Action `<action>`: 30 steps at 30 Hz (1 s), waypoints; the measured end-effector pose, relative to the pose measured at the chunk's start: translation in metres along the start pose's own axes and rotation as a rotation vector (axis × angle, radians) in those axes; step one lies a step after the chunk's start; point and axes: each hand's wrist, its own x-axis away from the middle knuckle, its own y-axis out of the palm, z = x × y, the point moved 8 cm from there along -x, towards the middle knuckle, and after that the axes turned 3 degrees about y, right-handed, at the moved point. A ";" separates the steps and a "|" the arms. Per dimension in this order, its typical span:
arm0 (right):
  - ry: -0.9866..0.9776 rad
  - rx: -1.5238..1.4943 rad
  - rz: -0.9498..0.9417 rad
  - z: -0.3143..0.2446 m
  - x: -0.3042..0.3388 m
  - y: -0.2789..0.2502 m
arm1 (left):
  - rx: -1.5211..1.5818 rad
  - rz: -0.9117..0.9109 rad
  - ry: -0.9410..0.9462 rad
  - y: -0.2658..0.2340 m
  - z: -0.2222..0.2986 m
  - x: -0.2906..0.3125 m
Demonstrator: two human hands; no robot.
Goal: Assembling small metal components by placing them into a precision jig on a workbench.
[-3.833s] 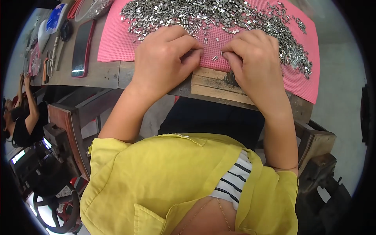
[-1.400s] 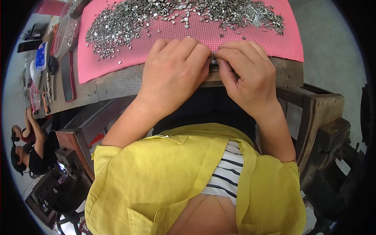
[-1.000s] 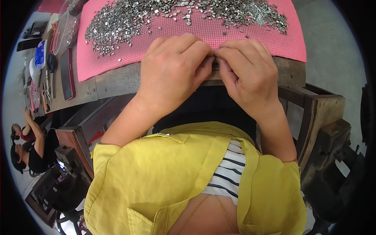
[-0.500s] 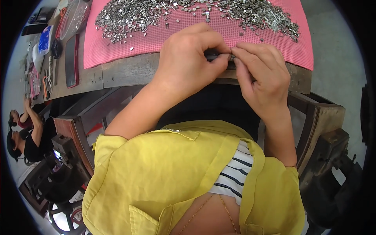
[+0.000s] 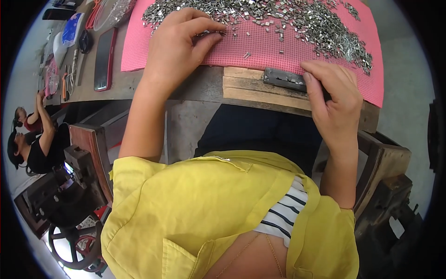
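Near the pile of small silvery metal pieces (image 5: 320,28) on the pink mat (image 5: 186,55), my left hand (image 5: 179,44) has its thumb and fingers drawn together. Whatever sits between those fingertips is too small to make out. My right hand (image 5: 335,90) grips the right end of a dark, narrow metal block (image 5: 284,78), its thumb on the near side and fingers over the far side. Small bright bits show in a slot along the block's top. Under the block lies a strip of bare wood (image 5: 246,90) at the table's front edge.
A phone in a red case (image 5: 105,58) lies left of the mat. Beyond it are pliers with orange handles (image 5: 65,88), a blue packet (image 5: 72,29) and a clear bag of metal bits (image 5: 114,13). Another person (image 5: 35,135) sits far left, beside a dark machine (image 5: 60,195).
My hands were together at the table edge and are now apart. The left has moved left and away to the pile; the right has shifted slightly right. The dark block now shows plainly.
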 end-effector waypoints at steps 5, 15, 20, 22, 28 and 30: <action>-0.073 0.009 -0.054 -0.023 -0.024 0.031 | -0.223 -0.081 0.226 0.003 0.019 -0.010; -0.099 0.301 -0.011 -0.060 -0.037 0.079 | -0.351 -0.146 0.238 0.014 0.016 -0.019; -0.039 -0.025 0.013 -0.036 -0.030 0.051 | -0.373 -0.113 0.250 0.013 0.024 -0.011; -0.006 -0.101 0.090 -0.016 -0.022 0.026 | -0.340 -0.122 0.261 0.014 0.034 -0.010; 0.231 -0.184 0.115 0.024 0.011 -0.019 | -0.344 -0.076 0.274 0.017 0.043 -0.010; 0.202 -0.179 0.102 0.022 0.017 -0.020 | -0.341 -0.083 0.253 0.015 0.047 -0.010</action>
